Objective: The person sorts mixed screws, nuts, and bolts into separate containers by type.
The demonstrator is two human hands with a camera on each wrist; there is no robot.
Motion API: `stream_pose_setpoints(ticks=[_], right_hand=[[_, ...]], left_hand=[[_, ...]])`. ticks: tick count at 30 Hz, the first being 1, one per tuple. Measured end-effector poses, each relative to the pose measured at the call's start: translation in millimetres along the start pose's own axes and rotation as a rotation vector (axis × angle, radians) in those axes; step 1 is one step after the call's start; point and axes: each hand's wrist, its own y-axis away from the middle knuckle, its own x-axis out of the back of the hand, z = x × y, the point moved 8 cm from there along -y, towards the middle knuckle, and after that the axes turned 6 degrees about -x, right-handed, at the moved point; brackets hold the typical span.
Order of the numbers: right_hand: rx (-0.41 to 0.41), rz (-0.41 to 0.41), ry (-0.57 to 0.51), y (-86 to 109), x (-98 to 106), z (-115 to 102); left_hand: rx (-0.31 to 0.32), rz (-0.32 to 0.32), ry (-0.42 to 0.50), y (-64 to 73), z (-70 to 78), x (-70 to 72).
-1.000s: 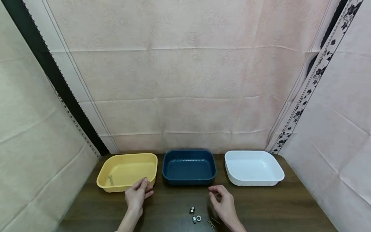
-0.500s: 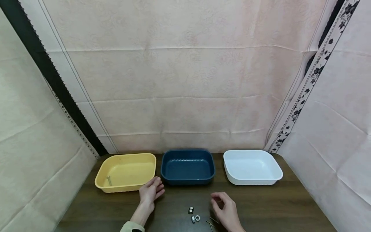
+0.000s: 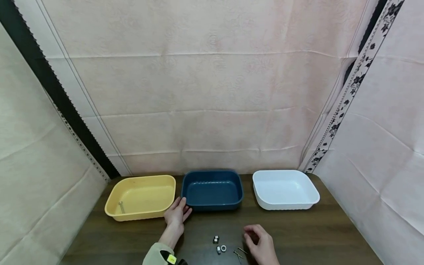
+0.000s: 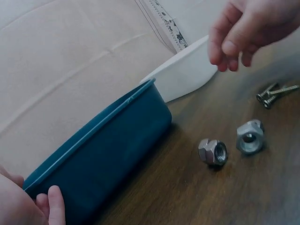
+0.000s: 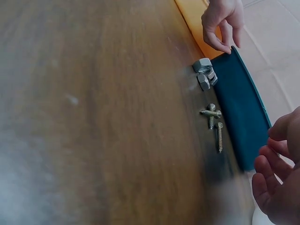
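Note:
My left hand (image 3: 176,216) is at the near left corner of the dark blue tray (image 3: 212,207). In the left wrist view its fingers (image 4: 56,206) lie against the tray's outer wall and another part of the hand shows behind the rim, so it appears to pinch the corner. My right hand (image 3: 261,243) hovers over the table with loosely curled fingers and nothing visible in them. Just left of it lie several screws (image 3: 239,254). Several metal nuts (image 3: 218,250) sit between the two hands, in front of the blue tray.
A yellow tray (image 3: 112,217) stands left of the blue one, with a screw or screws (image 3: 121,207) inside. To the right is a white tray (image 3: 288,206). All rest on a brown wooden table (image 3: 314,235), enclosed by cloth walls (image 3: 198,92).
My left hand has moved right from the yellow tray's front edge to the blue tray's corner. The right hand has drawn slightly down toward me. The view has shifted a little.

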Motion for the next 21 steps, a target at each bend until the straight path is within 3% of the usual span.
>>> stream_pose_setpoints(ticks=[4,11,21], right_hand=[[-0.038,-0.054,-0.004,4.2,-3,3],[0.157,0.029,0.006,16.5,0,-4],[0.167,0.049,0.031,27.1,-3,4]], left_hand=[[-0.009,0.016,0.013,-3.9,-1.2,-0.3],[-0.025,0.011,0.036,-4.9,0.7,-4.6],[-0.008,0.008,0.011,-3.8,1.3,-5.3]])
